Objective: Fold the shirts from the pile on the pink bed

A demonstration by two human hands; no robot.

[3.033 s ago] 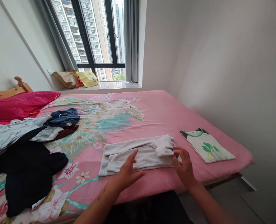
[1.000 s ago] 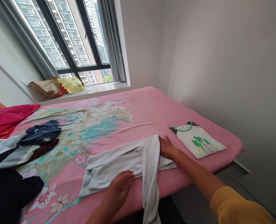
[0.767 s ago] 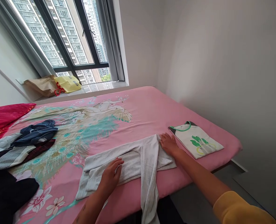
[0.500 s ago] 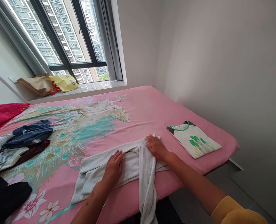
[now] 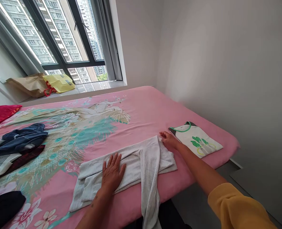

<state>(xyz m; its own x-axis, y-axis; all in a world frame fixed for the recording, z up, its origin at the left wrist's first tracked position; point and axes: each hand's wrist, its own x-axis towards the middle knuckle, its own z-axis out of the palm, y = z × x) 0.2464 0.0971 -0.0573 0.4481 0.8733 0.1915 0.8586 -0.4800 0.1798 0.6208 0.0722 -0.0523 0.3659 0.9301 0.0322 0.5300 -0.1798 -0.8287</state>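
Note:
A light grey long-sleeved top (image 5: 128, 163) lies folded lengthwise near the bed's front edge. One of its sleeves (image 5: 149, 184) crosses the body and hangs down over the edge. My left hand (image 5: 112, 171) rests flat on the fabric, fingers stretched out. At the top's right end is my right hand (image 5: 169, 140), its fingers loosely bent beside the upper edge; no fabric shows between them. Just right of that hand lies a folded white T-shirt (image 5: 198, 141) with green trim and a green print.
The pink patterned bedspread (image 5: 145, 105) covers the bed. At left lie dark blue clothes (image 5: 25, 136), a striped garment (image 5: 2, 163), a black garment (image 5: 6, 206) and a red pillow (image 5: 2, 114). Paper and yellow bags (image 5: 59, 83) sit on the windowsill. A wall stands at right.
My right hand has moved right, off the crossed sleeve to the top's far right corner. My left hand has shifted slightly left, still flat. The view has turned a little right.

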